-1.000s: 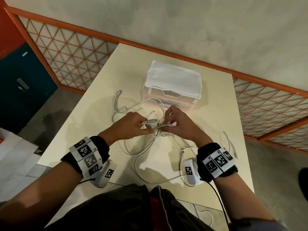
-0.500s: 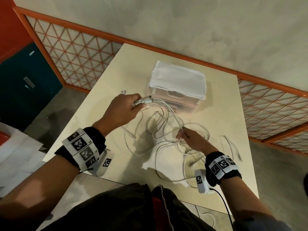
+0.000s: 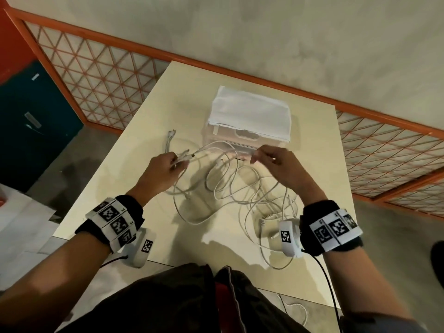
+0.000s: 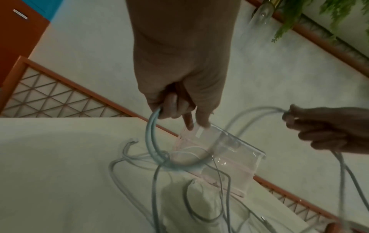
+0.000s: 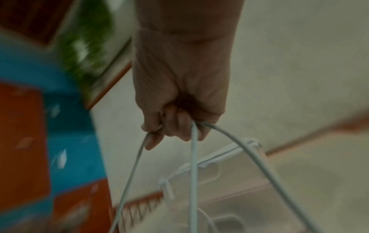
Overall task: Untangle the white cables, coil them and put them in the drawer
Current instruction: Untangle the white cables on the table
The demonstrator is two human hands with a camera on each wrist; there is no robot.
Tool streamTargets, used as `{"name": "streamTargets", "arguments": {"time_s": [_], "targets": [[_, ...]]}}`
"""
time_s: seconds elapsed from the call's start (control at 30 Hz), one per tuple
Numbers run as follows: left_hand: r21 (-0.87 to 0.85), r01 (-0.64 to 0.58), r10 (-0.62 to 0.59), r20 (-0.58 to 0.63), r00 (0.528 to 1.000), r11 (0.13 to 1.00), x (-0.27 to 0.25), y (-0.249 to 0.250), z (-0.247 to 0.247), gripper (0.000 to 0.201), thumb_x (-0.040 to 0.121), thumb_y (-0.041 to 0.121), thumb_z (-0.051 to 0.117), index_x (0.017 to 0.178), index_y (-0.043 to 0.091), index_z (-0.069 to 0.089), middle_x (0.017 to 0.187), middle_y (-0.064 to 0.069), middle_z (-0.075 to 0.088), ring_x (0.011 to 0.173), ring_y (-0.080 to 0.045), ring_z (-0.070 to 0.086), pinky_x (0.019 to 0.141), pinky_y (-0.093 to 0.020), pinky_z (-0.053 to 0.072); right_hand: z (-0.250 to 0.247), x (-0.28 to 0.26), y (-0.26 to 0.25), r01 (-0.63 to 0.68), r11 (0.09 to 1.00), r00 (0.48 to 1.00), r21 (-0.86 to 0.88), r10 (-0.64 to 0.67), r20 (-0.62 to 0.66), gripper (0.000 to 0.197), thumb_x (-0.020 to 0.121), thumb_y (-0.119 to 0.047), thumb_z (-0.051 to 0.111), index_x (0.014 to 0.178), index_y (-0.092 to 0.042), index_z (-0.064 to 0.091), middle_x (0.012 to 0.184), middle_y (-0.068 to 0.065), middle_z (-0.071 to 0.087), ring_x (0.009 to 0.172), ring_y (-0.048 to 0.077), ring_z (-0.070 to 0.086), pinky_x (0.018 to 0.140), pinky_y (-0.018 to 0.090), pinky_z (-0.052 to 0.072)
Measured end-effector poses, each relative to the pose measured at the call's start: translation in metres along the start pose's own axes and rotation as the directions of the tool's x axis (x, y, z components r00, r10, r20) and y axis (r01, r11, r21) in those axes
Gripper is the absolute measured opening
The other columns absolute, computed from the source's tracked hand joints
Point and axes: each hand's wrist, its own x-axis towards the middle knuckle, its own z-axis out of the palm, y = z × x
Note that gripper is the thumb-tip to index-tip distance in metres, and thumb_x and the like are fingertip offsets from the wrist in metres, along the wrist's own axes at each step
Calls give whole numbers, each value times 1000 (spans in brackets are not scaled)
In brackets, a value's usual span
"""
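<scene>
Several white cables (image 3: 230,188) lie tangled on the cream table (image 3: 134,179), in front of a clear plastic drawer unit (image 3: 242,138) with a folded white cloth (image 3: 249,111) on top. My left hand (image 3: 165,169) pinches a bundle of cable ends with their plugs (image 3: 189,156), lifted above the table. My right hand (image 3: 276,164) grips cable strands (image 5: 192,157) raised in front of the drawer unit. In the left wrist view the cables (image 4: 153,141) loop down from my left hand (image 4: 179,110) toward the table.
An orange lattice railing (image 3: 96,75) runs behind and beside the table. A teal cabinet (image 3: 28,123) stands at the left. One cable end (image 3: 171,135) lies loose at the table's far left. Another cable (image 3: 295,311) hangs off the near edge.
My right hand rose from the table up to the front of the drawer unit, lifting strands. The left hand stays raised with the plug ends, slightly lower and nearer.
</scene>
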Motion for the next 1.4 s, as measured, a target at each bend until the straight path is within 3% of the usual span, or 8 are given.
{"name": "streamTargets", "arguments": {"time_s": [0.17, 0.33, 0.43, 0.6, 0.83, 1.07, 1.23, 1.4], "targets": [[-326, 5, -51, -132, 990, 945, 3, 14, -2, 33, 99, 21, 38, 71, 16, 55, 65, -1, 55, 61, -17, 51, 65, -28, 43, 30, -4, 12, 18, 944, 973, -329, 59, 224, 25, 91, -37, 57, 82, -20, 72, 59, -13, 54, 54, 1, 48, 61, 26, 37], [-294, -165, 243, 249, 937, 941, -12, 49, 16, 30, 100, 23, 36, 110, 16, 63, 105, 5, 67, 91, 7, 58, 85, -10, 40, 56, 0, -7, 96, 970, 967, -222, -38, 252, 24, 92, -39, 55, 82, -22, 70, 71, -8, 67, 62, 9, 57, 69, 39, 50], [-201, -101, 174, 389, 904, 974, -18, 55, 22, 37, 100, 30, 33, 84, 16, 64, 70, 7, 61, 63, 3, 54, 66, -20, 39, 49, 6, -10, 99, 981, 973, -164, -61, 222, 25, 88, -42, 58, 79, -21, 69, 73, -3, 70, 65, 14, 61, 67, 34, 48], [-85, -193, 204, 146, 968, 978, -14, 50, 13, 27, 98, 25, 42, 106, 10, 62, 60, 1, 50, 63, -26, 52, 62, -34, 36, 33, -5, 9, 4, 999, 966, -40, 7, 260, 20, 91, -32, 61, 74, -21, 63, 73, -3, 65, 58, 2, 51, 58, 12, 39], [-81, -268, 235, -281, 930, 960, -5, 42, -8, 42, 94, 30, 38, 121, 1, 56, 82, -31, 62, 75, -46, 57, 63, -41, 43, 31, -28, 61, -232, 960, 816, -156, 279, 506, 16, 98, -29, 48, 86, -22, 57, 81, -10, 61, 72, 5, 52, 67, 18, 41], [196, -116, 175, -321, 931, 974, -5, 23, -19, 28, 99, 20, 37, 107, -2, 53, 90, -26, 63, 83, -44, 58, 67, -45, 42, 4, -28, 80, -127, 985, 968, -120, 149, 200, 33, 99, -9, 40, 78, -28, 55, 69, -8, 67, 75, 16, 67, 80, 40, 48], [397, -16, 94, -178, 979, 918, -6, 15, -17, 25, 98, 22, 37, 98, 0, 50, 94, -25, 62, 85, -46, 58, 65, -42, 38, -29, -22, 45, -26, 997, 997, 78, 31, -65, 21, 99, -18, 47, 85, -24, 61, 62, -1, 49, 54, 5, 47, 64, 33, 46], [483, 61, -80, 18, 997, 873, -7, 12, -9, 27, 97, 21, 37, 106, 1, 53, 107, -22, 61, 99, -41, 56, 77, -42, 43, -41, -29, 8, 19, 982, 999, 190, -26, 35, 24, 93, -22, 56, 104, -4, 66, 83, -12, 63, 76, -5, 54, 72, 9, 40]]}}
